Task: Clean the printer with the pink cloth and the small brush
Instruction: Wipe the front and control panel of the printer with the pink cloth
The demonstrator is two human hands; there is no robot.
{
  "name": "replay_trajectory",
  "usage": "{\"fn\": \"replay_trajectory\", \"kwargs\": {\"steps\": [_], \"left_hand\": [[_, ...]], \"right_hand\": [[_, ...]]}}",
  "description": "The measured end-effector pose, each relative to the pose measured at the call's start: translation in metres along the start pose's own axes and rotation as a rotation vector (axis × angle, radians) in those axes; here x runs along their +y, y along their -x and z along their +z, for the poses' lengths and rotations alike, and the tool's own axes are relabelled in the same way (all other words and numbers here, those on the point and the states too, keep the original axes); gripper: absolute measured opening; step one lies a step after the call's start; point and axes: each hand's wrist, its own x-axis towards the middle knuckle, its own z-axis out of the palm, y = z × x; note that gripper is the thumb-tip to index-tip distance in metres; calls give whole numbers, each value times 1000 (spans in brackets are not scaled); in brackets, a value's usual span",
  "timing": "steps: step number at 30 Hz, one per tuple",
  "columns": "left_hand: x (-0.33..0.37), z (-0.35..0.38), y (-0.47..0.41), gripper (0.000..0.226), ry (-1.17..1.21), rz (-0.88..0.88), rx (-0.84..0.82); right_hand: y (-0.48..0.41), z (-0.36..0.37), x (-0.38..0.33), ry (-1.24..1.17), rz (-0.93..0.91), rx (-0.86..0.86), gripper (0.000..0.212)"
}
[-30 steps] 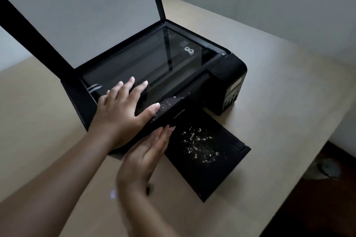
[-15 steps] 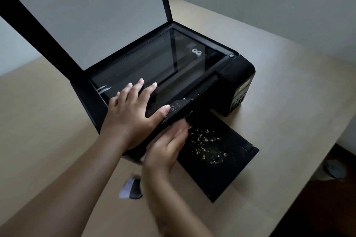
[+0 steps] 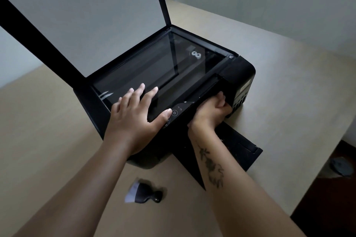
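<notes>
A black printer (image 3: 240,75) stands on the table with its scanner lid (image 3: 86,15) raised and the glass (image 3: 154,67) bare. My left hand (image 3: 133,117) lies flat on the glass's near edge, fingers spread, thumb by the control buttons. My right hand (image 3: 210,115) is tucked into the front opening beside the ink tank, fingers curled under the front panel's edge. The small brush (image 3: 143,191), black with pale bristles, lies on the table between my forearms. My right forearm hides most of the output tray (image 3: 240,148). I see no pink cloth.
The beige table (image 3: 289,92) runs to an edge at the right, with a dark floor below. A dark round object (image 3: 341,166) lies on that floor. A pale wall stands behind the table.
My right hand has moved from over the crumb-strewn tray up and to the right into the front opening, and its fingers have curled. The brush has come fully into view. My left hand stays put.
</notes>
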Motion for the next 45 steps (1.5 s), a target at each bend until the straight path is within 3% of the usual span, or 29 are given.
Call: {"fn": "replay_trajectory", "kwargs": {"steps": [4,9,12,15,18,23,26,28,31,34,36,39,40,42,45], "left_hand": [[1,0,-1,81,2,0,0],[1,0,0,81,-3,-2,-17],[-1,0,0,81,-5,3,-14],[-2,0,0,78,7,10,-15],[-3,-1,1,77,13,11,-18],[-3,-1,0,77,4,16,-11],[-3,0,0,77,8,20,-9],[-3,-1,0,76,8,17,-5],[-3,-1,0,76,12,16,-3],[-4,0,0,76,17,17,-5],[-5,0,0,75,19,11,-8],[-4,1,-1,78,7,10,-13],[-3,0,-1,79,5,11,-15],[-2,0,-1,80,4,13,-10],[-3,-1,-1,81,7,16,1]], "right_hand": [[21,-9,6,14,-74,-103,42],[85,-27,34,209,-611,-330,51],[101,-46,58,293,-795,-494,54],[118,-67,79,249,-743,-657,56],[111,-67,76,268,-662,-672,58],[52,-27,26,219,-618,-421,49],[32,-14,11,99,-440,-287,48],[25,-10,3,33,-345,-173,34],[11,1,-16,-131,-44,-53,13],[9,4,-23,-7,33,19,11],[5,-4,-24,42,113,-34,13],[-2,-21,-31,112,294,-257,14],[0,-24,-32,131,257,-265,11],[9,-29,-31,174,15,-244,8],[11,-50,-34,481,-363,-361,16]]}}
